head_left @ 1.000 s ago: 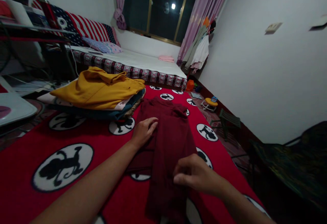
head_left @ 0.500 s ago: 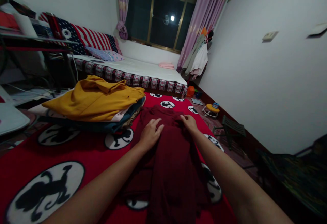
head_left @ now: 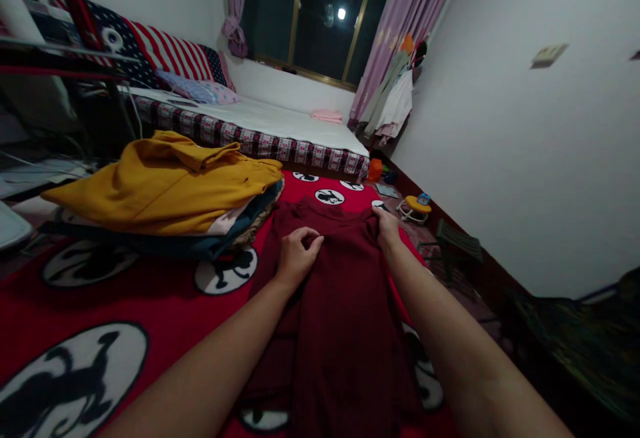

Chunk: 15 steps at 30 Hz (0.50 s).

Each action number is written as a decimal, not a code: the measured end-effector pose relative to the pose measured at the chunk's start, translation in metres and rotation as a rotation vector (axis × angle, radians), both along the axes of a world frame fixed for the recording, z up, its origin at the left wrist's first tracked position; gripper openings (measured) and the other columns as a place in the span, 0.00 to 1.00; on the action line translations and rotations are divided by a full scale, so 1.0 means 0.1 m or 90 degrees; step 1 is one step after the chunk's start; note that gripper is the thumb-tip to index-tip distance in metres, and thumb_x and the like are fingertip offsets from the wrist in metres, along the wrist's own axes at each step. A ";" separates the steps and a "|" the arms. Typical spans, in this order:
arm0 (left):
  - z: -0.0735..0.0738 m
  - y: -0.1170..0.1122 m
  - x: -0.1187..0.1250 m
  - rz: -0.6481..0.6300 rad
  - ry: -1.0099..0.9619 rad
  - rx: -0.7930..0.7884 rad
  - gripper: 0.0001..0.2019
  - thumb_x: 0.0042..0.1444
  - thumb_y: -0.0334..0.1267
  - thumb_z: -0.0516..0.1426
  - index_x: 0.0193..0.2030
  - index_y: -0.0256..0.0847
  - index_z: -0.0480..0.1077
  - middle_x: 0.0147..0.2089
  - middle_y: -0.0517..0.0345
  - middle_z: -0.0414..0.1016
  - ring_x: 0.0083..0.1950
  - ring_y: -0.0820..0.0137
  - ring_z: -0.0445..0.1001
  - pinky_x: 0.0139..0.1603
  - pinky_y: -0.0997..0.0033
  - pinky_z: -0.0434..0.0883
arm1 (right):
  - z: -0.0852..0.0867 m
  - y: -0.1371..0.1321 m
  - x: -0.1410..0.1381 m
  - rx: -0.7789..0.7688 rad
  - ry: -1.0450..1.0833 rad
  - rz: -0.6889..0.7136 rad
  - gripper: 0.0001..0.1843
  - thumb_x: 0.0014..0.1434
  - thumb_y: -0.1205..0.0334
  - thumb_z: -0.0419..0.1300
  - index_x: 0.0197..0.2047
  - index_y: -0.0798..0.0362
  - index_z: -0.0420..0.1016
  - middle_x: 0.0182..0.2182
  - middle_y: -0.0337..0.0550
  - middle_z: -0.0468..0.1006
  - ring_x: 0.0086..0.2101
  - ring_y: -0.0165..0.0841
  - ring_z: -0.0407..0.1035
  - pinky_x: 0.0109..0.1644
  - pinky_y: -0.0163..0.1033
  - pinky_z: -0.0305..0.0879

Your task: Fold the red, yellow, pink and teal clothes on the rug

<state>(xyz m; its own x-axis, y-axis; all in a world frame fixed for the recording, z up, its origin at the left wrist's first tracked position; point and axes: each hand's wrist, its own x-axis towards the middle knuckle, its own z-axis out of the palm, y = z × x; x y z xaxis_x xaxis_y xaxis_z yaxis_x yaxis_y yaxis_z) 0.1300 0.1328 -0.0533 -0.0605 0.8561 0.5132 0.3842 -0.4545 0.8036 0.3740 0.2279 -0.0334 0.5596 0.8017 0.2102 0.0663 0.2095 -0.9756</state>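
Note:
A dark maroon garment [head_left: 345, 331] lies spread over a red blanket [head_left: 165, 311] printed with white ovals and black figures. Near the garment's upper middle, my left hand [head_left: 299, 255] pinches its cloth between thumb and fingers. My right hand [head_left: 386, 226] grips the garment's upper right edge, its fingertips partly hidden by the cloth and the hand itself. Left of my left hand sits a pile of folded clothes, a mustard yellow garment [head_left: 175, 185] on top and a dark teal one [head_left: 165, 245] beneath it.
Behind the blanket stands a bed [head_left: 280, 118] with a patterned side. A desk [head_left: 60, 58] is at the far left. Along the right wall are a small yellow-topped stool [head_left: 417, 206] and a dark folding stool [head_left: 457, 243]. Clothes [head_left: 395, 108] hang beside the curtain.
My right hand has moved right and slightly up, drawing the garment's upper right edge outward. My left hand has closed into a pinch on the cloth. The view has shifted slightly.

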 end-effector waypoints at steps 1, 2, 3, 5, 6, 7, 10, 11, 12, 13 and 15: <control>0.00 0.00 -0.01 0.023 -0.001 0.002 0.05 0.52 0.38 0.59 0.31 0.39 0.74 0.33 0.57 0.78 0.34 0.71 0.75 0.39 0.74 0.69 | -0.03 0.00 0.00 0.000 0.012 -0.014 0.12 0.40 0.57 0.65 0.18 0.52 0.65 0.14 0.28 0.66 0.20 0.26 0.62 0.26 0.32 0.62; 0.00 -0.01 -0.02 0.040 0.005 -0.004 0.05 0.52 0.37 0.58 0.30 0.39 0.73 0.32 0.58 0.78 0.33 0.71 0.75 0.38 0.74 0.68 | -0.06 -0.01 -0.01 -0.010 0.020 -0.024 0.13 0.39 0.59 0.65 0.17 0.52 0.63 0.13 0.27 0.65 0.19 0.25 0.61 0.25 0.32 0.61; -0.01 -0.01 -0.03 0.055 0.014 -0.016 0.05 0.52 0.37 0.58 0.30 0.39 0.73 0.31 0.58 0.77 0.32 0.71 0.74 0.37 0.74 0.68 | -0.09 -0.02 -0.03 -0.023 0.025 -0.029 0.15 0.39 0.60 0.66 0.16 0.52 0.61 0.13 0.27 0.63 0.18 0.25 0.59 0.24 0.32 0.59; -0.01 -0.02 -0.04 0.083 0.036 -0.047 0.04 0.51 0.36 0.58 0.28 0.40 0.72 0.29 0.59 0.76 0.30 0.72 0.73 0.35 0.74 0.67 | -0.15 -0.04 -0.06 -0.041 0.029 -0.029 0.17 0.39 0.61 0.66 0.15 0.51 0.59 0.12 0.28 0.63 0.16 0.24 0.58 0.22 0.32 0.59; 0.00 -0.02 -0.04 0.096 0.046 -0.062 0.04 0.50 0.36 0.58 0.28 0.40 0.72 0.28 0.60 0.76 0.29 0.72 0.73 0.35 0.74 0.66 | -0.17 -0.04 -0.07 -0.049 0.028 -0.026 0.17 0.39 0.62 0.66 0.15 0.51 0.59 0.12 0.28 0.63 0.16 0.25 0.59 0.22 0.32 0.60; 0.00 -0.03 -0.04 0.109 0.056 -0.075 0.04 0.50 0.36 0.57 0.28 0.40 0.71 0.27 0.60 0.75 0.29 0.71 0.73 0.35 0.74 0.66 | -0.19 -0.05 -0.08 -0.055 0.024 -0.023 0.16 0.40 0.62 0.65 0.16 0.51 0.59 0.13 0.29 0.64 0.17 0.26 0.61 0.23 0.33 0.61; 0.03 -0.03 -0.05 0.144 0.081 -0.100 0.02 0.49 0.35 0.58 0.29 0.41 0.71 0.27 0.60 0.75 0.30 0.70 0.73 0.34 0.73 0.65 | -0.17 -0.06 -0.09 -0.066 -0.007 -0.007 0.12 0.43 0.62 0.63 0.19 0.52 0.62 0.16 0.33 0.69 0.20 0.30 0.67 0.26 0.36 0.67; 0.03 -0.04 -0.06 0.149 0.089 -0.101 0.02 0.49 0.35 0.58 0.29 0.41 0.71 0.28 0.59 0.75 0.31 0.70 0.73 0.35 0.73 0.65 | -0.15 -0.08 -0.09 -0.066 -0.023 -0.002 0.09 0.45 0.63 0.62 0.21 0.52 0.63 0.18 0.35 0.70 0.22 0.31 0.69 0.28 0.37 0.68; 0.04 -0.04 -0.07 0.148 0.095 -0.097 0.02 0.49 0.34 0.57 0.31 0.41 0.70 0.30 0.59 0.75 0.32 0.69 0.73 0.36 0.73 0.66 | -0.11 -0.11 -0.08 -0.063 -0.042 0.001 0.07 0.46 0.63 0.61 0.24 0.52 0.65 0.20 0.37 0.72 0.25 0.32 0.71 0.31 0.38 0.70; 0.04 -0.04 -0.07 0.142 0.099 -0.090 0.02 0.50 0.33 0.57 0.32 0.41 0.70 0.31 0.59 0.76 0.33 0.69 0.73 0.37 0.72 0.66 | -0.08 -0.15 -0.08 -0.056 -0.063 0.001 0.05 0.46 0.63 0.60 0.26 0.53 0.67 0.23 0.38 0.74 0.28 0.33 0.72 0.34 0.39 0.71; 0.03 -0.03 -0.08 0.123 0.102 -0.072 0.03 0.50 0.32 0.57 0.34 0.40 0.70 0.34 0.57 0.76 0.35 0.69 0.73 0.39 0.72 0.66 | 0.00 -0.27 -0.09 -0.029 -0.113 -0.004 0.07 0.46 0.64 0.61 0.32 0.53 0.70 0.30 0.42 0.76 0.35 0.35 0.72 0.42 0.43 0.71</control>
